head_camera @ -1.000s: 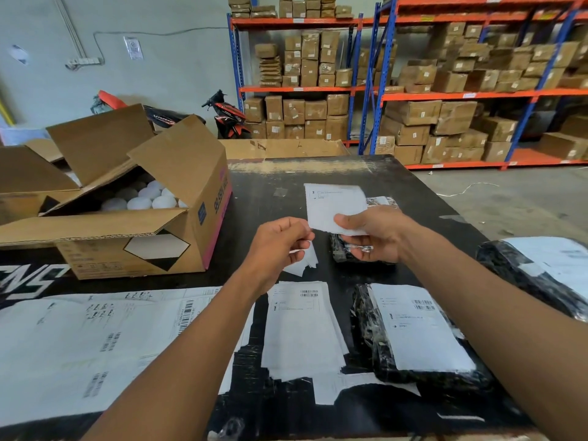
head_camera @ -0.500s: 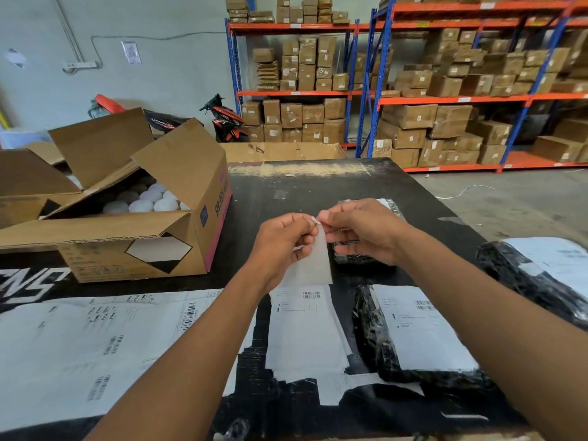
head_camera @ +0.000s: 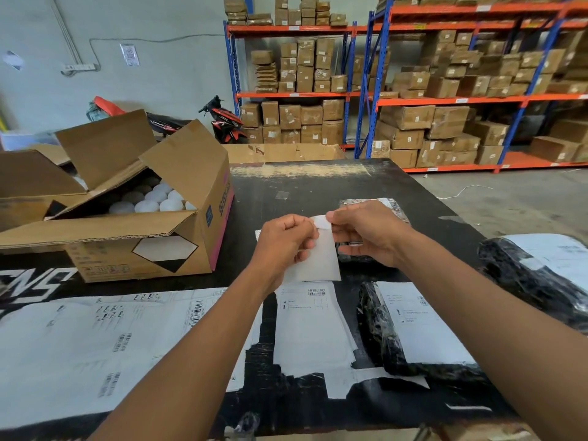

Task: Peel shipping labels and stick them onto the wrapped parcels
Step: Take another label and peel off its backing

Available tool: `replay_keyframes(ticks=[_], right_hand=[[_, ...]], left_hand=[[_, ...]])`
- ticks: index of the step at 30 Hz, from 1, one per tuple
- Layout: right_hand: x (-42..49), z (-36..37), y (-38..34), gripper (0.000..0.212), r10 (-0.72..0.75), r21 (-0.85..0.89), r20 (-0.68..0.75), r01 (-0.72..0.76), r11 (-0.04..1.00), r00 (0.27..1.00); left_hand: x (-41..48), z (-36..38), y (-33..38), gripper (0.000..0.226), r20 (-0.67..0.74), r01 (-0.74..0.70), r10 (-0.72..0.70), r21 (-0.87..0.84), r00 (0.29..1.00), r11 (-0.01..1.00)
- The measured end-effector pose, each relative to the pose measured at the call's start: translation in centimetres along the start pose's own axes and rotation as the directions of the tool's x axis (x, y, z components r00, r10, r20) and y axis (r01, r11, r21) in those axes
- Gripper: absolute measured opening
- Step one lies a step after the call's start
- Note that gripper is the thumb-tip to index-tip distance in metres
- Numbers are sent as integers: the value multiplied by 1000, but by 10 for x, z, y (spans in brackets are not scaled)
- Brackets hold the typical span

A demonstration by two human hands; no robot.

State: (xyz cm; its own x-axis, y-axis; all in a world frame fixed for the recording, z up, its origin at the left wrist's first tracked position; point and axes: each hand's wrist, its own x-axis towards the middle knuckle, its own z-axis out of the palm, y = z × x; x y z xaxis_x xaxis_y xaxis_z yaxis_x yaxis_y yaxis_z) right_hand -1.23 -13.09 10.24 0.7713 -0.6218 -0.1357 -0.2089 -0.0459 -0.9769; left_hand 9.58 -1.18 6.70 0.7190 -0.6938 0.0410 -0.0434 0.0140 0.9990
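Observation:
Above the middle of the black table (head_camera: pixel 318 186), both hands hold one white shipping label (head_camera: pixel 318 259). My left hand (head_camera: pixel 283 243) pinches its upper left part, and my right hand (head_camera: pixel 366 233) pinches the top right corner, where a small flap is folded up. The label hangs with its blank side toward me. A small black wrapped parcel (head_camera: pixel 391 205) lies behind my right hand, mostly hidden. A labelled black parcel (head_camera: pixel 410 332) lies near the front right, another (head_camera: pixel 541 272) at the right edge. A stack of labels (head_camera: pixel 308 323) lies below my hands.
An open cardboard box (head_camera: pixel 143 224) with white round items stands at the left. Large printed sheets (head_camera: pixel 95 345) cover the front left of the table. Behind the table are shelves of cartons (head_camera: pixel 429 90), a motorbike (head_camera: pixel 222 122) and bare concrete floor to the right.
The label was held up in my right hand alone. Both hands have since come together on it, and a corner now peels up at the top.

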Motion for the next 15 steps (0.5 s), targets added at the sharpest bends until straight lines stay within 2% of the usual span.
replay_keyframes(ticks=[2, 4, 6, 10, 15], right_hand=[[-1, 4, 4, 12, -7, 22, -42, 7, 1000, 999], [-2, 10, 8, 14, -33, 13, -60, 34, 999, 998], [-4, 16, 12, 12, -46, 6, -62, 47, 999, 997], [-2, 23, 18, 12, -31, 19, -54, 32, 999, 998], [8, 23, 19, 15, -26, -11, -136, 25, 1000, 990]], left_hand=[[-2, -2, 0, 9, -27, 164, -172, -186, 985, 969], [-3, -5, 2, 7, -15, 301, -341, -434, 940, 849], [-3, -7, 1, 6, -26, 316, -403, -576, 915, 754], [-5, -6, 0, 9, -50, 249, -362, -639, 931, 728], [2, -10, 4, 20, -64, 238, -306, -484, 950, 842]])
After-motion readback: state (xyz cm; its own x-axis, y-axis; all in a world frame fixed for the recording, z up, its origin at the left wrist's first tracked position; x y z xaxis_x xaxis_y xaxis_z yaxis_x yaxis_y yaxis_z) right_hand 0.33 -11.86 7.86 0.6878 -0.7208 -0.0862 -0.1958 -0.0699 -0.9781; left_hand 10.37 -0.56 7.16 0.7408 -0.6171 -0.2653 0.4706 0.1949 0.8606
